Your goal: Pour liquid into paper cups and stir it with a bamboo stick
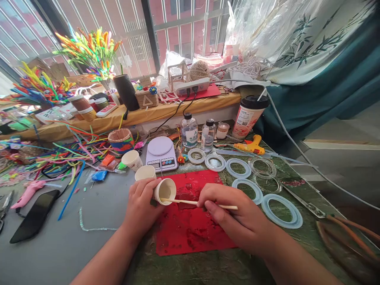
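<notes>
My left hand is wrapped round a small paper cup, which is tilted with its mouth toward my right. Between the thumb and fingers of my right hand is a thin wooden stick, its far end inside that cup. Whatever lies at the cup's bottom is too small to make out. Beneath both hands spreads a red sheet with glossy wet-looking patches. Just behind my left hand stands a second paper cup, and a third cup is behind it.
A purple kitchen scale and two clear liquid bottles stand behind the sheet. Ring-shaped silicone molds lie to the right, near scissors and a yellow glue gun. Pipe cleaners and a phone are at the left.
</notes>
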`<action>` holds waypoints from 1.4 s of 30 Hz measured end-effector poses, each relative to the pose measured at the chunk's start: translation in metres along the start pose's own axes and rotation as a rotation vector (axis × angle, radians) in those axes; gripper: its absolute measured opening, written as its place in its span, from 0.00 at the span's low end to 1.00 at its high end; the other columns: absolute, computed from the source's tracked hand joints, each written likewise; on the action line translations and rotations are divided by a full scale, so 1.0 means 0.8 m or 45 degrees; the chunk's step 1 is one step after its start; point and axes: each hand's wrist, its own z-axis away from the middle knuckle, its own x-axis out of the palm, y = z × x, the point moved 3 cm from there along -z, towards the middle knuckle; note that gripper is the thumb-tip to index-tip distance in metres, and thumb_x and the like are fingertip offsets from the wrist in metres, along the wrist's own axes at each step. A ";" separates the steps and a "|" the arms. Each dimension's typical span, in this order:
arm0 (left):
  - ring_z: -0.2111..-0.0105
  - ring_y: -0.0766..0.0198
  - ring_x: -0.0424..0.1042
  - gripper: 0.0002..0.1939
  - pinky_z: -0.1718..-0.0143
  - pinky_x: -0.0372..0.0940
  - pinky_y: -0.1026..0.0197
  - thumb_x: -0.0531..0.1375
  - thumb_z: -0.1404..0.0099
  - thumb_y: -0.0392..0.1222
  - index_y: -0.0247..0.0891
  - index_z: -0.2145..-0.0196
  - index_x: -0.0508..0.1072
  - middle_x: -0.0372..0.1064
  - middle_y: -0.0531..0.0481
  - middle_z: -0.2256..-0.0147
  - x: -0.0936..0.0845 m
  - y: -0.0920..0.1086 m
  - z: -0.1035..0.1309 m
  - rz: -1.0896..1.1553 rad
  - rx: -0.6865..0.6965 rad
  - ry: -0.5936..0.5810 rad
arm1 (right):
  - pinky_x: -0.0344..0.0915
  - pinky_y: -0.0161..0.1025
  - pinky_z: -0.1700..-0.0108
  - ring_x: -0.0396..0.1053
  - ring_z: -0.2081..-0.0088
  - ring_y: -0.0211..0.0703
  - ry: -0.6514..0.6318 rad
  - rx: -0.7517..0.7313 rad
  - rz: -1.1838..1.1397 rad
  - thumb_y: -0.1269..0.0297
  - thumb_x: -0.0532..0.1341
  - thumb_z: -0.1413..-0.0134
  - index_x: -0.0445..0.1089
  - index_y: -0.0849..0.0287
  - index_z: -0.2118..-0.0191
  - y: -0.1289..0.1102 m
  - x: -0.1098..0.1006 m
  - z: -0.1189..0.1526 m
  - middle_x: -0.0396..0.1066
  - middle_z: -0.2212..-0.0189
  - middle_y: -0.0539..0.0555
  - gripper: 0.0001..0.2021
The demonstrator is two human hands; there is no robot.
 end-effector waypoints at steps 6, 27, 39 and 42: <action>0.47 0.48 0.77 0.24 0.40 0.68 0.49 0.74 0.32 0.41 0.43 0.41 0.75 0.81 0.43 0.48 0.001 -0.001 0.001 0.016 0.003 0.001 | 0.65 0.36 0.68 0.70 0.71 0.38 0.131 0.126 0.078 0.67 0.56 0.24 0.75 0.54 0.62 0.009 -0.005 0.000 0.73 0.72 0.47 0.13; 0.47 0.46 0.78 0.23 0.44 0.70 0.47 0.73 0.33 0.39 0.46 0.41 0.76 0.81 0.43 0.47 0.003 -0.001 0.002 0.044 -0.006 -0.017 | 0.69 0.40 0.63 0.73 0.67 0.44 0.280 0.434 -0.210 0.60 0.59 0.23 0.78 0.54 0.63 0.044 0.000 0.007 0.76 0.69 0.51 0.14; 0.47 0.47 0.78 0.23 0.43 0.70 0.47 0.72 0.33 0.40 0.45 0.42 0.76 0.81 0.43 0.47 0.003 -0.002 0.003 0.043 -0.033 -0.011 | 0.67 0.39 0.66 0.72 0.69 0.42 0.260 0.332 -0.104 0.63 0.59 0.25 0.78 0.54 0.64 0.026 -0.003 0.003 0.76 0.71 0.50 0.14; 0.47 0.47 0.78 0.22 0.43 0.71 0.47 0.71 0.32 0.41 0.46 0.42 0.75 0.81 0.43 0.47 0.003 -0.001 0.004 0.045 -0.035 -0.022 | 0.67 0.39 0.67 0.72 0.71 0.42 0.241 0.332 -0.123 0.63 0.58 0.25 0.78 0.54 0.64 0.028 -0.002 0.004 0.76 0.72 0.50 0.14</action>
